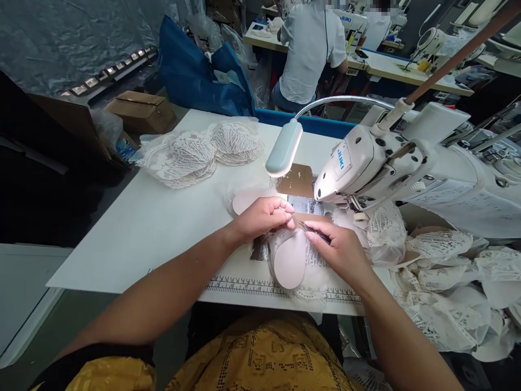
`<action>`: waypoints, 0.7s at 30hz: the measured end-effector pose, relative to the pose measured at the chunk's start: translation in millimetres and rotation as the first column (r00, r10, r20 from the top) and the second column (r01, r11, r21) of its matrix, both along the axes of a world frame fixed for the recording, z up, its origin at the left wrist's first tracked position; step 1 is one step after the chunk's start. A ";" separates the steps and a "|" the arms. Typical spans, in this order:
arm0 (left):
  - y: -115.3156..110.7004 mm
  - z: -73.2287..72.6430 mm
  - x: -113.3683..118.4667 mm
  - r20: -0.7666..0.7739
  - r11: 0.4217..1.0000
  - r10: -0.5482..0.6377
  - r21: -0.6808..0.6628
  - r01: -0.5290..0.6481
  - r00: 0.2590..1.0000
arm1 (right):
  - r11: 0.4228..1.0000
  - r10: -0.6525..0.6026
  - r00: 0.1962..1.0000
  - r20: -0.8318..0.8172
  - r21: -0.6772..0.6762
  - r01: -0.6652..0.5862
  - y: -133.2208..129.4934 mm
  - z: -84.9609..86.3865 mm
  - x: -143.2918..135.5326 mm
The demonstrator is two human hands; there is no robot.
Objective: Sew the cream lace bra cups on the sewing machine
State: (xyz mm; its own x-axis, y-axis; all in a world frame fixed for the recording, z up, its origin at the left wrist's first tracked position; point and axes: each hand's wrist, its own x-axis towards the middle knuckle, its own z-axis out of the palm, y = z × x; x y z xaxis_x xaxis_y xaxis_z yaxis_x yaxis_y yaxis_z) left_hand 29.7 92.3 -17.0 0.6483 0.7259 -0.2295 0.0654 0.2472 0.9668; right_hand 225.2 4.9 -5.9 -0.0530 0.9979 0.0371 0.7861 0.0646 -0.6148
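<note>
Pink cup [290,263] with lace on it lies on the white table [154,228], near the six o'clock edge, just past the ruler marks [244,285]. Going left to right: a brown box [140,111] sits at ten o'clock, then a pile of white lace pieces [195,152] at eleven o'clock. The left hand [264,217] pinches the top edge of the cup with its fingers closed on it. The lamp [284,149] hangs just above that hand. The right hand [340,250] is closed around a thin dark tool [315,232], maybe small snips, with its tip at the lace. The sewing machine [366,163] stands at two o'clock and hides the table behind it. A big heap of lace cups [443,282] lies at four o'clock. Another person [309,49] sits at twelve o'clock.
</note>
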 end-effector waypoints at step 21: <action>-2.5 -2.5 0.6 0.100 0.980 0.200 0.004 -0.201 0.975 | 0.995 0.080 0.993 -0.082 -0.045 -0.084 9.2 9.3 -31.6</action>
State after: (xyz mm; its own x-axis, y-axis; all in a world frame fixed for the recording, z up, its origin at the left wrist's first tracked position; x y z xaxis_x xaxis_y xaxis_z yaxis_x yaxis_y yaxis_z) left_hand 30.2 89.7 -19.5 0.5080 0.8462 -0.1609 -0.0798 0.2322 0.9694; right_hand 193.6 14.1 3.4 -0.1340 0.9910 -0.0039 0.7276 0.0957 -0.6793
